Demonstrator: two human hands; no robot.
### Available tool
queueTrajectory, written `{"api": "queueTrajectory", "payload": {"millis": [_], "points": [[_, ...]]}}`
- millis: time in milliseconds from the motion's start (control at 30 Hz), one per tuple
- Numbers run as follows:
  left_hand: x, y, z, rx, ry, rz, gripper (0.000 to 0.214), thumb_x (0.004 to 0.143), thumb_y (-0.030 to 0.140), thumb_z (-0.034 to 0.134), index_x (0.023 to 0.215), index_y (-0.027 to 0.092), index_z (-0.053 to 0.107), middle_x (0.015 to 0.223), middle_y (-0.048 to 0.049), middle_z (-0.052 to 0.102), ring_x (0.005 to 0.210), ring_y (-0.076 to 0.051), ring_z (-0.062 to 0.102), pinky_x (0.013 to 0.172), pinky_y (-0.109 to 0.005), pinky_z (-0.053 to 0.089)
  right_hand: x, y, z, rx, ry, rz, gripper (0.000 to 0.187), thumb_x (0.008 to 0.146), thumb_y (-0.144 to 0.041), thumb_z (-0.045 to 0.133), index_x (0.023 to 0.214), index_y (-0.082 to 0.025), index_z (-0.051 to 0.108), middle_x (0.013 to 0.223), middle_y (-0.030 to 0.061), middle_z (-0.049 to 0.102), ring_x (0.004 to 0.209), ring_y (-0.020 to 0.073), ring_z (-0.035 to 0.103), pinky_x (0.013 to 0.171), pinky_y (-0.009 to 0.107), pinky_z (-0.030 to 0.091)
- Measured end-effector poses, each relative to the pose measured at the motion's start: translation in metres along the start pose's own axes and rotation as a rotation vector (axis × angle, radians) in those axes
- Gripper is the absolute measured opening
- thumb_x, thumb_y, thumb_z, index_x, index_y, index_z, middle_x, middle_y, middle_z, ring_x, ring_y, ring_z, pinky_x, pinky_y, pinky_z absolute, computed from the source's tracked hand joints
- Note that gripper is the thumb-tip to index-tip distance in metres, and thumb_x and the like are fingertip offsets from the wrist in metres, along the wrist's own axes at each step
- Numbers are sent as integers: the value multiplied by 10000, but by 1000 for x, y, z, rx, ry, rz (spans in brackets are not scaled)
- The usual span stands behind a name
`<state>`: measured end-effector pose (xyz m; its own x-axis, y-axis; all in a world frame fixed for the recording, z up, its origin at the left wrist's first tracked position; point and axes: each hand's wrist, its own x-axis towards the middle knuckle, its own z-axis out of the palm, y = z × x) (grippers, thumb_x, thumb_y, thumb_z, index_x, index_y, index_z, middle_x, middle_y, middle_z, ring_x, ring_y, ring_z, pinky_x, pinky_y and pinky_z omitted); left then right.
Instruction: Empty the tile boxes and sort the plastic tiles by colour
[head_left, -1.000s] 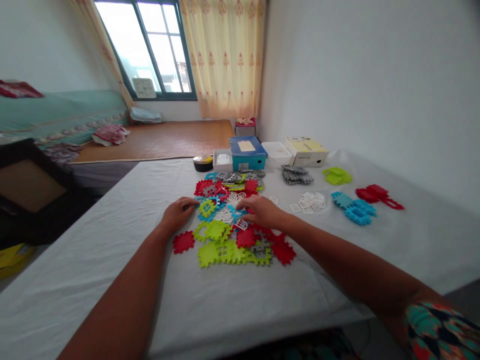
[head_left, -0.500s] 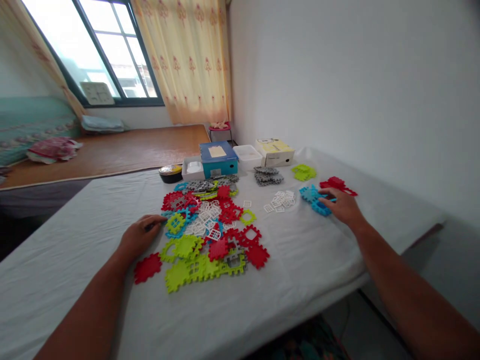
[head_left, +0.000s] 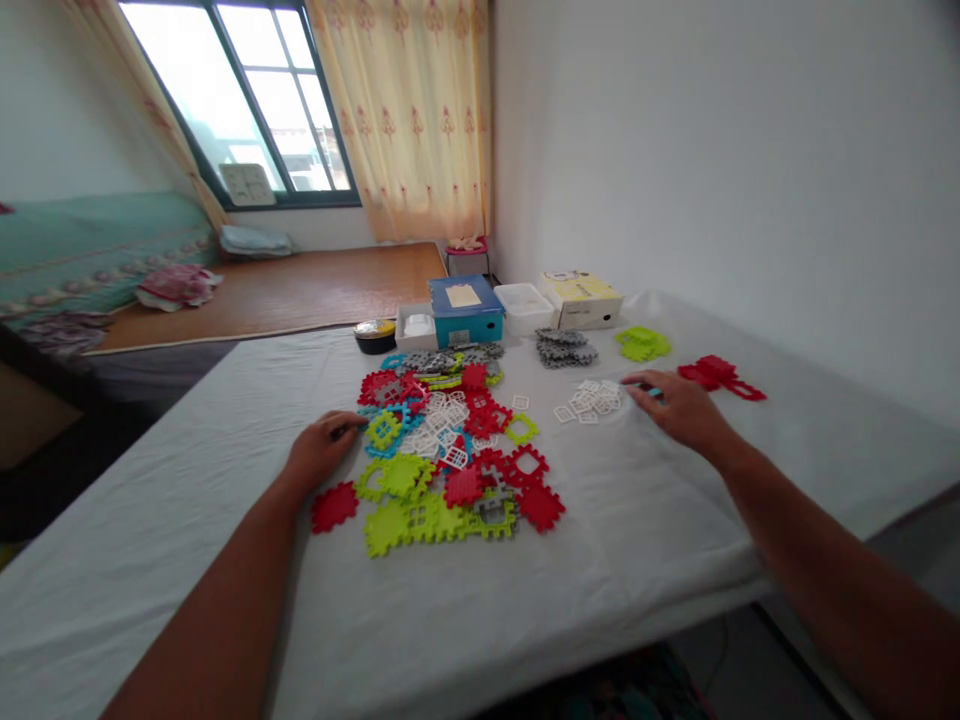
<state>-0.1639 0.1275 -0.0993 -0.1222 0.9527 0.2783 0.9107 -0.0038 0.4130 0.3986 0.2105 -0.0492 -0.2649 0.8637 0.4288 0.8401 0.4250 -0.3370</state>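
A mixed heap of flat interlocking plastic tiles, red, lime, blue, grey and white, lies in the middle of the white-covered table. My left hand rests at the heap's left edge. Its fingers are curled, their tips against a blue and lime tile. My right hand lies palm down with fingers stretched out, to the right of a scatter of small white frames. It covers a group of blue tiles; only a sliver of blue shows. Red tiles lie just beyond it.
Sorted groups sit at the back right: grey tiles and lime tiles. Along the far edge stand a blue box, a clear tub, a yellow-topped box, a small white box and a tape roll. The wall runs close on the right.
My right hand went from the mixed heap out to the blue tiles on the right and now lies flat over them. My left hand stayed at the heap's left edge.
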Motion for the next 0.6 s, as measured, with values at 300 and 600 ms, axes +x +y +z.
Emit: {"api": "queueTrajectory", "payload": {"millis": [300, 600], "points": [[-3, 2, 1, -46, 9, 19, 330, 777, 320, 473, 966, 233, 729, 1052, -38, 702, 960, -200, 649, 911, -329, 495, 42, -170, 88, 157, -402, -629, 199, 895, -213, 577, 1054, -177, 691, 1044, 103, 715, 1001, 232, 611, 908, 386, 462], [-5, 10, 0, -45, 9, 6, 324, 788, 259, 475, 976, 228, 737, 1038, -38, 698, 941, -192, 650, 886, -314, 498, 61, -277, 149, 33, -360, -877, 449, 867, -115, 530, 1297, -236, 578, 1401, 90, 533, 1233, 280, 471, 1000, 464, 403]]}}
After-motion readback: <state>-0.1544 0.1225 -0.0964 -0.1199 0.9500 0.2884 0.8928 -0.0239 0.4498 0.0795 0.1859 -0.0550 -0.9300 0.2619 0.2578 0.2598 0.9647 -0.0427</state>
